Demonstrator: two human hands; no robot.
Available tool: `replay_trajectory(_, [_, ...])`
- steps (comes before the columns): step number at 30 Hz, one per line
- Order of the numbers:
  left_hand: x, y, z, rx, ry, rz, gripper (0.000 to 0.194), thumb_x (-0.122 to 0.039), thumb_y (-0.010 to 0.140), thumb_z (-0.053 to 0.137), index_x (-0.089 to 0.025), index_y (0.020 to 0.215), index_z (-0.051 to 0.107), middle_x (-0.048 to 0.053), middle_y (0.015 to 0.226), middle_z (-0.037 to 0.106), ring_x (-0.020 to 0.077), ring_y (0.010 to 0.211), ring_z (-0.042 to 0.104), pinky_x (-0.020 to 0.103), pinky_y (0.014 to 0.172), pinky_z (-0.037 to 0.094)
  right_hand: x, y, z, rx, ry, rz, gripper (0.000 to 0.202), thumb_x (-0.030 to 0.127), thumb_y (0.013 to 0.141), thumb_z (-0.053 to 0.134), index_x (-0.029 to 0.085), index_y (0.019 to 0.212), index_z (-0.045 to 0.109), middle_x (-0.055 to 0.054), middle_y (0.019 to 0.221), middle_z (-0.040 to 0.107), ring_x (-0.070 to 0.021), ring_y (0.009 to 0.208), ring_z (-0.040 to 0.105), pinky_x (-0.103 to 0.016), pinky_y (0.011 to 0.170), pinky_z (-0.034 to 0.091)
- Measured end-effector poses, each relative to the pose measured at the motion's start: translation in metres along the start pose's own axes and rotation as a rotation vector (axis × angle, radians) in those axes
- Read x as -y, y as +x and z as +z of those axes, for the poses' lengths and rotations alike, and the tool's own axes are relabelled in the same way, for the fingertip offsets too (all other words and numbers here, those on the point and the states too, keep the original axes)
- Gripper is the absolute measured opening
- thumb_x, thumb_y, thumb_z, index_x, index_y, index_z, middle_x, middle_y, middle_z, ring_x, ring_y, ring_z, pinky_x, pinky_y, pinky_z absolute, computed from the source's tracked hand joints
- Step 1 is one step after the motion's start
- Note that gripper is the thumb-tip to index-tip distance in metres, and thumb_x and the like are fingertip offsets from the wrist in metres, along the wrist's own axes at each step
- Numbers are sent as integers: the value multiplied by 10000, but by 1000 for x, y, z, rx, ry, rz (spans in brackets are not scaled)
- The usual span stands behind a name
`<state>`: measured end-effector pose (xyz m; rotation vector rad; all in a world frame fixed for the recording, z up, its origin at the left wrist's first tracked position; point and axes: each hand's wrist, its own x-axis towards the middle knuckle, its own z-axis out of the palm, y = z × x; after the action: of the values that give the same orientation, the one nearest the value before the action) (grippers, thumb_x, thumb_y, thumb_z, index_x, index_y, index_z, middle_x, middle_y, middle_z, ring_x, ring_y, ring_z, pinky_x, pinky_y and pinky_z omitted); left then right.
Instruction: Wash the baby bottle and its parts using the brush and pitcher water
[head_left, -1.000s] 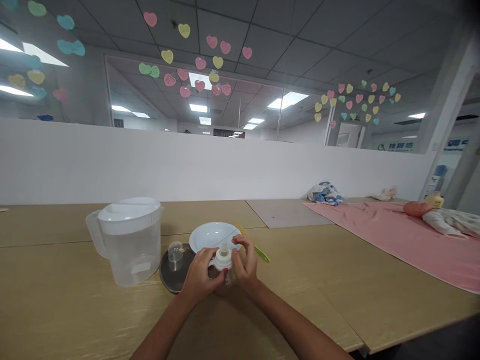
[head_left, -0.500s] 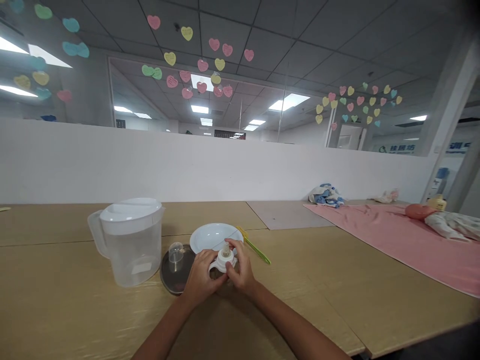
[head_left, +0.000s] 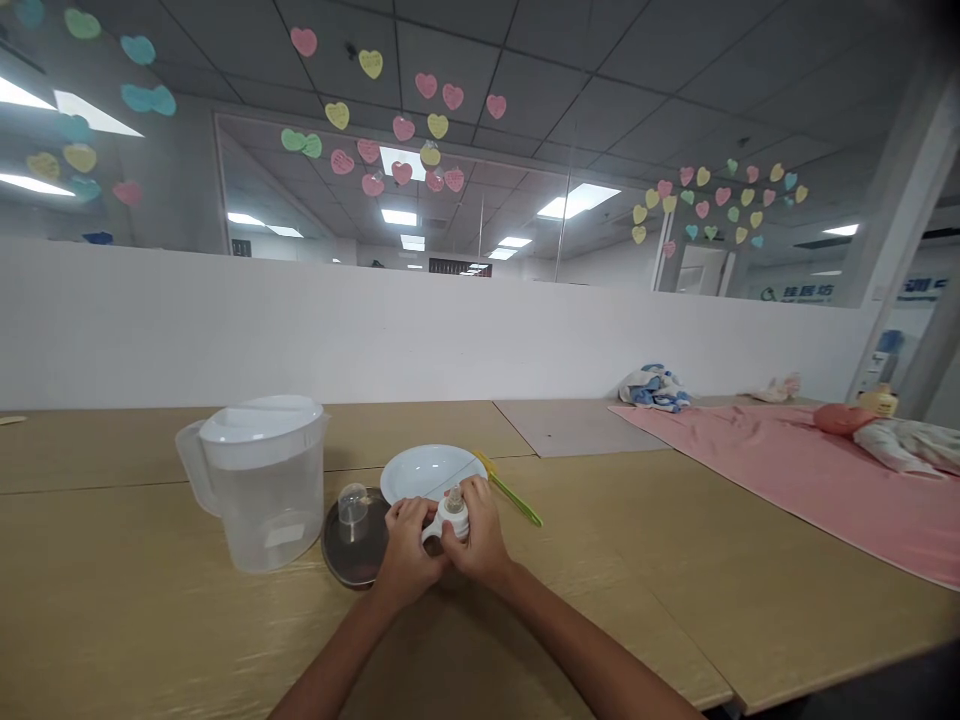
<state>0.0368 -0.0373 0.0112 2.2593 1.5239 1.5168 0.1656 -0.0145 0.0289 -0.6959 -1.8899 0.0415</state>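
Note:
Between my two hands is a white baby bottle top with side handles and a clear teat pointing up; whether a bottle body is below it, I cannot see. My left hand is closed on its left handle. My right hand wraps its right side, fingers at the collar and thumb in front. Left of my hands, a clear dome cap stands on a dark round tray. Just behind them sits a white bowl, and a green and yellow brush lies at its right.
A large clear pitcher with a white lid stands at the left. To the right, a pink cloth covers part of the wooden table. Crumpled blue-and-white cloth lies against the low white wall.
My right hand has turned around the bottle top, covering more of its right side. The bottle top tilts slightly, and its left handle shows less. Other things stay in place.

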Motion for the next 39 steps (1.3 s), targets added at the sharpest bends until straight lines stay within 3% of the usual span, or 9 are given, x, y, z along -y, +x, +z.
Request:
replay_trajectory(10, [0,0,0,-1,23,-29,247,-286,595,548,-199,824,522,15,799,592,206,797,546,448,911,296,1,-1,2,-39,7,35,141,307,755,500,181,772,439,-18,762,435,-168,721,441,-295,635,355])
replay_trajectory(18, [13,4,-23,162,-102,179,414,-408,748,498,-201,1105,528,59,947,594,227,915,523,422,914,318,-5,-1,1,20,-72,-24,166,346,781,519,186,787,476,-28,762,460,-173,708,452,-300,631,372])
replay_trajectory(20, [21,6,-27,42,-198,83,367,-417,817,417,-203,1086,546,61,954,605,218,929,531,386,886,355,-5,-2,0,14,-87,-23,163,346,790,509,187,790,468,-32,765,455,-175,707,451,-304,631,377])
replay_trajectory(23, [40,12,-31,-280,-251,-197,339,-399,867,333,-194,974,581,63,935,622,203,903,554,345,833,408,-6,-2,0,9,-102,-31,154,340,790,503,192,800,461,-36,778,452,-180,716,454,-306,630,387])
replay_trajectory(26, [61,16,-37,-345,15,-284,296,-387,837,397,-186,927,595,75,968,621,235,955,534,382,885,391,-7,-2,0,7,-98,-36,144,330,788,497,197,827,457,-40,794,452,-182,721,461,-307,629,397])
replay_trajectory(30, [76,15,-37,-125,405,-285,349,-246,766,486,-123,1089,529,122,1111,563,269,1065,471,403,945,347,-9,-3,1,24,-97,-31,164,344,797,487,195,856,453,-50,820,455,-186,735,473,-315,643,410])
replay_trajectory(34, [74,10,-31,-1,562,-303,398,-128,725,492,-126,1122,486,109,1048,551,242,975,493,362,853,390,-10,-4,2,32,-95,-28,176,352,792,490,197,870,462,-52,829,461,-189,747,478,-320,653,418])
replay_trajectory(36, [70,10,-30,-33,590,-270,376,-95,732,468,-132,1105,490,102,990,543,232,934,497,354,810,404,-10,-4,2,28,-92,-30,183,355,784,498,199,877,471,-54,833,469,-191,748,482,-324,655,423])
replay_trajectory(39, [65,12,-35,-198,612,-210,304,-154,795,445,-104,1092,488,110,927,511,246,888,495,377,762,422,-9,-4,1,19,-85,-26,205,360,776,509,200,901,485,-63,846,489,-200,763,494,-338,670,432])
